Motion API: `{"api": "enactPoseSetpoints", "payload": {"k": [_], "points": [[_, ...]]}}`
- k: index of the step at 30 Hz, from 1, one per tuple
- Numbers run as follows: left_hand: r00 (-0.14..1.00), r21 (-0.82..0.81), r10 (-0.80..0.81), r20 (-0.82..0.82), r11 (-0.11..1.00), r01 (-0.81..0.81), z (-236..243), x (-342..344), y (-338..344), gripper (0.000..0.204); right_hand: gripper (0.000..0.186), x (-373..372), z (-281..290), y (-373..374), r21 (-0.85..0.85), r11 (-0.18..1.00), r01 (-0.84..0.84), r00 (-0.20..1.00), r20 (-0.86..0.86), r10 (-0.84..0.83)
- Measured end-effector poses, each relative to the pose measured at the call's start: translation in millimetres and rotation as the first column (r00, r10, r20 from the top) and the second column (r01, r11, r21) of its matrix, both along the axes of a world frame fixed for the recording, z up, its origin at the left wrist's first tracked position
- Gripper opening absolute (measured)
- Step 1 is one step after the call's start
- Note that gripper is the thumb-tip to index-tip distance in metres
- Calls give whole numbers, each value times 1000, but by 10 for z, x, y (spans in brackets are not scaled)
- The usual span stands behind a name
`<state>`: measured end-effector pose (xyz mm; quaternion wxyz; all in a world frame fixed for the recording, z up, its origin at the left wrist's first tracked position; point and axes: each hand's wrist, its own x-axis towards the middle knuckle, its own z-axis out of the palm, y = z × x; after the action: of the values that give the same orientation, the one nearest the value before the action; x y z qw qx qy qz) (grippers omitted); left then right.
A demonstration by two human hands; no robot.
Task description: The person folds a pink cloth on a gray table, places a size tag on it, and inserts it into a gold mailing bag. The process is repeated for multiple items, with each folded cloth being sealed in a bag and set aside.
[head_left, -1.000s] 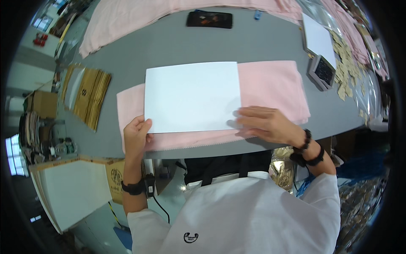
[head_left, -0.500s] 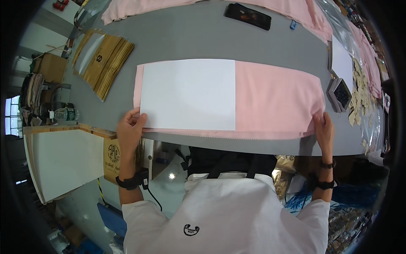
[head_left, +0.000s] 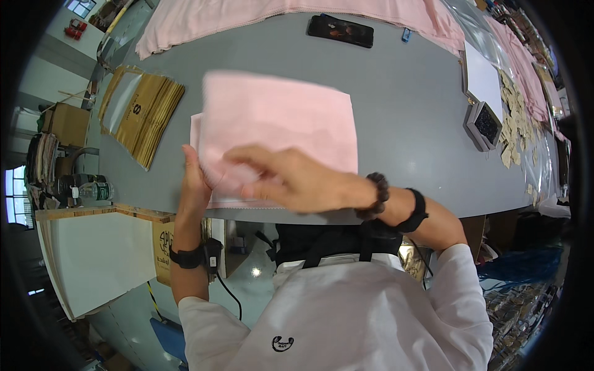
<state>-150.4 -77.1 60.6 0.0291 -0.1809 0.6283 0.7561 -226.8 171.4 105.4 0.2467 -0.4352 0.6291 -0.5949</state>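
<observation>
A pink cloth (head_left: pixel 278 111) lies folded over on the grey table, covering the white sheet, its upper layer blurred at the left. My right hand (head_left: pixel 288 179) reaches across the cloth's lower left part, fingers bent and closed on it, somewhat smeared by motion. My left hand (head_left: pixel 195 182) is at the cloth's left edge, thumb raised and its other fingers hidden by the cloth.
Gold bags (head_left: pixel 145 111) lie stacked at the left. At the back are a pink fabric (head_left: pixel 291 7), a phone (head_left: pixel 340 31) and a blue clip (head_left: pixel 406 35). At the right sit a white board (head_left: pixel 482 74), a small box (head_left: pixel 484 127) and scattered beige tags (head_left: pixel 513 123).
My right hand has carried the pink cloth's right part leftward over the white sheet, now hidden. My left thumb has lifted from the sheet's left edge.
</observation>
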Motion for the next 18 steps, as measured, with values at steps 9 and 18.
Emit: {"api": "enactPoseSetpoints", "payload": {"k": [9, 18], "points": [[994, -371, 88, -57, 923, -103, -1, 59, -120, 38, 29, 12, -262, 469, -46, 949, 312, 875, -374, -306], [991, -880, 87, -101, 457, -130, -202, 166, -426, 38, 32, -292, -696, 762, 146, 834, 532, 585, -775, -238]]}}
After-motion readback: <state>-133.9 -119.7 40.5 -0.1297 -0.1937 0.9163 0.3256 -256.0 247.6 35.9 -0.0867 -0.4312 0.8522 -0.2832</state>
